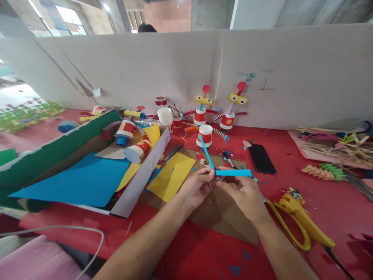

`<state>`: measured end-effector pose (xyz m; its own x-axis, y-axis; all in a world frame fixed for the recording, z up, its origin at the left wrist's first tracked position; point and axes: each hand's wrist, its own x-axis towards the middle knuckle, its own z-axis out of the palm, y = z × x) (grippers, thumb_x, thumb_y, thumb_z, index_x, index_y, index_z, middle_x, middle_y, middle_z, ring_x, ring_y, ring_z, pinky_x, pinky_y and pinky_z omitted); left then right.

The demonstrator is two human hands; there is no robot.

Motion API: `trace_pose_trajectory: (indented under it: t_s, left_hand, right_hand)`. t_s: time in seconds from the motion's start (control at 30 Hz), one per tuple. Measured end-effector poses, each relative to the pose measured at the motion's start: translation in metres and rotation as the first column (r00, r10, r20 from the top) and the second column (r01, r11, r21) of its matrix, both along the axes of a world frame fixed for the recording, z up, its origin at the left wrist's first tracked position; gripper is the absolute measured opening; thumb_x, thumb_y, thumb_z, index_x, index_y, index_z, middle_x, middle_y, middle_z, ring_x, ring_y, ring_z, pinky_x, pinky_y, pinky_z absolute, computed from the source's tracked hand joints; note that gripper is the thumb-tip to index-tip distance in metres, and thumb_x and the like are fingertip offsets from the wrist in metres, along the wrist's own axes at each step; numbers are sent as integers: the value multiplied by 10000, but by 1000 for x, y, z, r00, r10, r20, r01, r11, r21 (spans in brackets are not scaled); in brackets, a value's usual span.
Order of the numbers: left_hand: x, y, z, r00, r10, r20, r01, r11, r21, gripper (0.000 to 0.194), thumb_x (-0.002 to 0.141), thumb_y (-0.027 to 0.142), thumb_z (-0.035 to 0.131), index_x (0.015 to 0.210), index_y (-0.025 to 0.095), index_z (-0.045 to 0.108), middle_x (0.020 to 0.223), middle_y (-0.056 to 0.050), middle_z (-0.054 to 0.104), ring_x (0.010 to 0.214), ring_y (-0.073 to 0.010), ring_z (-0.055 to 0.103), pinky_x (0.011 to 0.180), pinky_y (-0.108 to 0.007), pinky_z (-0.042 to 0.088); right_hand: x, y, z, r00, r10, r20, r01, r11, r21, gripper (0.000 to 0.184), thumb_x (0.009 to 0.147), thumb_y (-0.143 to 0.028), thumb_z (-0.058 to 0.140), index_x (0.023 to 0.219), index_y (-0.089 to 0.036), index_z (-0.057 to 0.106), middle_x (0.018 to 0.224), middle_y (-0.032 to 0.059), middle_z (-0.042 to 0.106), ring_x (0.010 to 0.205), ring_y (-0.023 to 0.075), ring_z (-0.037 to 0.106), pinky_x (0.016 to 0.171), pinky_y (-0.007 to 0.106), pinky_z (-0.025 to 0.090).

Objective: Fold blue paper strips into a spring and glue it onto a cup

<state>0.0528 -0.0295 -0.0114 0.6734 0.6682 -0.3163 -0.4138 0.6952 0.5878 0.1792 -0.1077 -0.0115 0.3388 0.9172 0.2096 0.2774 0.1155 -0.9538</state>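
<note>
Forearms (154,237) closest. Left hand (204,182) and right hand (243,191) both pinch blue strips (233,173) above cardboard (229,219). Cup (208,137) just beyond; box (142,177) left; phone (262,158), scissors (305,240), glue gun (307,220) right.

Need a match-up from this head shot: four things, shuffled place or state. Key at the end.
Things
1. Blue strips
2. Black phone
3. Large blue sheet
4. White partition

Place or state
A. Lying partly inside the open box
B. Standing at the back, with blue handwriting
C. Pinched in the left hand's fingers
D. Flat on the red tabletop, screen dark

Pairs: 1-C, 2-D, 3-A, 4-B
</note>
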Motion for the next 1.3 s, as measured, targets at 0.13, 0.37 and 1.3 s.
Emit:
trace_pose_trajectory:
  t_s: [0.13, 0.37, 1.3]
  left_hand:
    - [2, -3, -1, 1000, 0, -25, 2, 999, 54, 101, 655, 158, 751, 697, 112, 671, 654, -11, 626, 611, -81, 567, 635, -199, 438]
    - [2, -6, 0, 992, 8, -124, 3, 996, 85, 91, 675, 172, 716, 739, 122, 675, 681, -37, 676, 638, -118, 632, 673, -231, 472]
    - [3, -9, -1, 985, 101, -139, -94, 994, 55, 133, 639, 149, 761, 686, 132, 637, 635, -1, 642, 564, -71, 585, 574, -173, 472]
  right_hand:
    - [-14, -3, 0, 982, -120, 148, 107, 990, 93, 220, 790, -353, 659, 982, -259, 713, 991, 46, 723, 935, 239, 652, 873, 419, 500]
    - [-8, 2, -7, 971, -196, -138, 192, 980, -42, 256, 782, -422, 643, 868, -191, 715, 810, 41, 726, 762, 211, 657, 706, 332, 528]
    - [-12, -3, -10, 724, -332, 605, 142, 930, 340, 133, 854, -215, 595, 961, -170, 660, 878, 71, 685, 817, 185, 640, 752, 308, 503]
